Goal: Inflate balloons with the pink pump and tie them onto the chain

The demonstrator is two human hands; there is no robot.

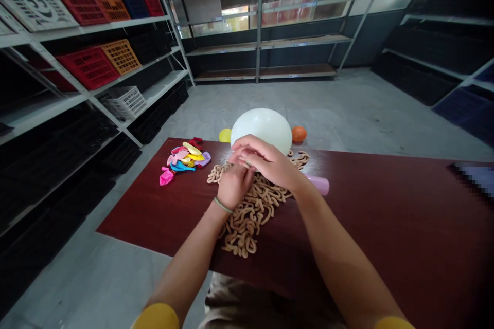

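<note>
A large white balloon (262,126) rests at the table's far edge, just beyond both hands. My left hand (236,182), with a green band at its wrist, has its fingers pinched at the near side of the balloon, around something pale that is mostly hidden. Over it reaches my right hand (270,160), its fingers bent and touching the left one; what they hold, if anything, is hidden. Many tan rubber bands (250,216) lie in a heap beneath the hands. Partly behind my right forearm is a pink cylinder (319,185).
Uninflated balloons (185,158) in several colours lie on the left of the dark red table (370,205). Yellow (225,135) and orange (299,134) balloons flank the white one. A pixelated dark object (476,175) is far right. Shelves with crates (90,68) stand left.
</note>
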